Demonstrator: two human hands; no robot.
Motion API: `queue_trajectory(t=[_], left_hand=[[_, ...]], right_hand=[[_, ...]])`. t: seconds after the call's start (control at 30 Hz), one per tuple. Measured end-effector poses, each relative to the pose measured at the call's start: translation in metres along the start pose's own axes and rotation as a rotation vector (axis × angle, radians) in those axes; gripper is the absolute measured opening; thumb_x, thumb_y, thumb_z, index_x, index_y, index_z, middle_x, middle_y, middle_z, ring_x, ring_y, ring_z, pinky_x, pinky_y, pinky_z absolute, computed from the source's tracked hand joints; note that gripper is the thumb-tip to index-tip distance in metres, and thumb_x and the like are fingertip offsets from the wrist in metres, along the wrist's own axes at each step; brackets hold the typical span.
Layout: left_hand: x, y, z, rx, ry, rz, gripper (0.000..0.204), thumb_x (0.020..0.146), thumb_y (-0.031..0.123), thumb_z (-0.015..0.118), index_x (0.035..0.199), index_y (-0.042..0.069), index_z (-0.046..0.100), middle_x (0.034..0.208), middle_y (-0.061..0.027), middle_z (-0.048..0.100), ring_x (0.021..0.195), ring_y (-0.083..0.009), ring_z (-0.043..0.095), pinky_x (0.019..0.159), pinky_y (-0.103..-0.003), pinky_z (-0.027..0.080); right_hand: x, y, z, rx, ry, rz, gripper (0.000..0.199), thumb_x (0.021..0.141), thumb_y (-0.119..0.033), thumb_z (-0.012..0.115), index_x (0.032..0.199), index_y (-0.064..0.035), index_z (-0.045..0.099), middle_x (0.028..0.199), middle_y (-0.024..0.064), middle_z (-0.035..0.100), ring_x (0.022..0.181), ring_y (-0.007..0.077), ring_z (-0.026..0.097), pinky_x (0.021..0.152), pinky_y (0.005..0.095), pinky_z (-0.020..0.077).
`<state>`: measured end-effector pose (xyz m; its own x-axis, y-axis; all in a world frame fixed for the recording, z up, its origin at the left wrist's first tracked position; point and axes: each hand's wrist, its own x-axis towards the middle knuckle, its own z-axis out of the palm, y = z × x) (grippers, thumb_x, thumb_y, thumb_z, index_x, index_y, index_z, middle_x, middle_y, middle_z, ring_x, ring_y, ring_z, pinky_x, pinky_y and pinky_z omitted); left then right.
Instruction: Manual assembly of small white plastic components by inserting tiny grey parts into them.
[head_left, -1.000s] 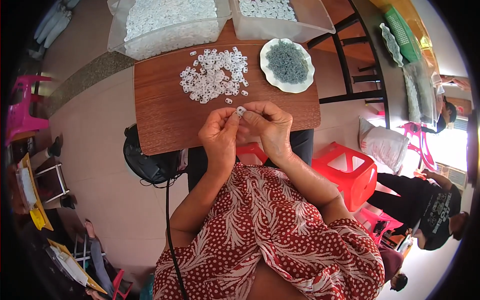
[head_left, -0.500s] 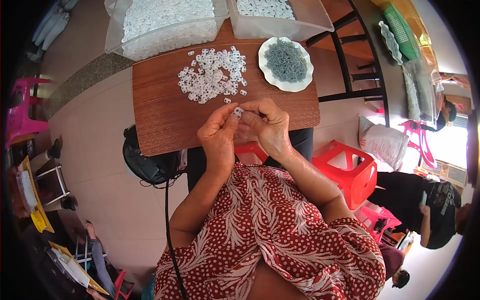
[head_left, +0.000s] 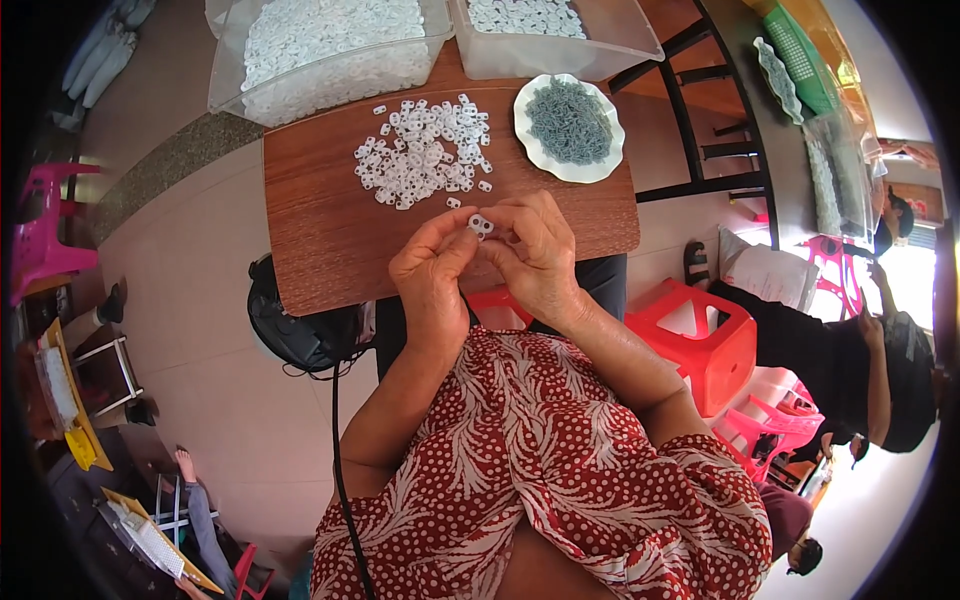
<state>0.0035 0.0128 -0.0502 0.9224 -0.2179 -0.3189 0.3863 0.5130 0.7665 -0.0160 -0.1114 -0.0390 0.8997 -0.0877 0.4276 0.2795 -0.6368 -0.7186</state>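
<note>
Over the near edge of the wooden tabletop, my left hand (head_left: 433,262) pinches a small white plastic piece with two dark holes (head_left: 480,226) between thumb and fingertips. My right hand (head_left: 538,255) is closed just to its right, thumb against curled fingers. Whatever sits in that pinch, if anything, is too small to make out. Beyond my hands lies a loose pile of similar white two-holed pieces (head_left: 420,160), with one stray piece (head_left: 454,203) close to my fingertips. A white scalloped plate (head_left: 526,152) at the far right holds a heap of small grey-blue parts (head_left: 570,122).
Two translucent bins (head_left: 335,75) (head_left: 560,58) full of white pieces stand along the far edge of the tabletop (head_left: 320,240). A red stool (head_left: 700,340) is at my right, a black bag (head_left: 300,320) at my left. Other people, one in black (head_left: 830,350), are to the right.
My right fingers have shifted slightly off the white piece, so more of its face shows. At the right, the person in black has moved and changed posture.
</note>
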Motion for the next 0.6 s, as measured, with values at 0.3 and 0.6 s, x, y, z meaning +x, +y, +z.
queue_trajectory(t=[0.3, 0.6], left_hand=[[-0.003, 0.002, 0.007, -0.009, 0.0, 0.033, 0.022, 0.084, 0.0, 0.057, 0.105, -0.005, 0.06, 0.087, -0.0033, 0.061, 0.075, -0.0062, 0.054, 0.07, -0.019, 0.043], [-0.002, 0.011, -0.001, 0.158, -0.12, 0.068, 0.026, 0.085, 0.0, 0.059, 0.11, -0.006, 0.058, 0.093, -0.0073, 0.065, 0.083, -0.0087, 0.059, 0.077, -0.02, 0.045]], right_hand=[[0.003, 0.002, -0.002, -0.043, 0.08, -0.124, 0.032, 0.059, 0.008, 0.071, 0.089, -0.0008, 0.062, 0.084, 0.0084, 0.058, 0.071, 0.0186, 0.051, 0.052, 0.0253, 0.0417], [-0.003, -0.004, -0.002, 0.093, 0.06, 0.029, 0.034, 0.062, 0.008, 0.071, 0.094, -0.0008, 0.062, 0.09, 0.0078, 0.058, 0.073, 0.0166, 0.051, 0.053, 0.0251, 0.0432]])
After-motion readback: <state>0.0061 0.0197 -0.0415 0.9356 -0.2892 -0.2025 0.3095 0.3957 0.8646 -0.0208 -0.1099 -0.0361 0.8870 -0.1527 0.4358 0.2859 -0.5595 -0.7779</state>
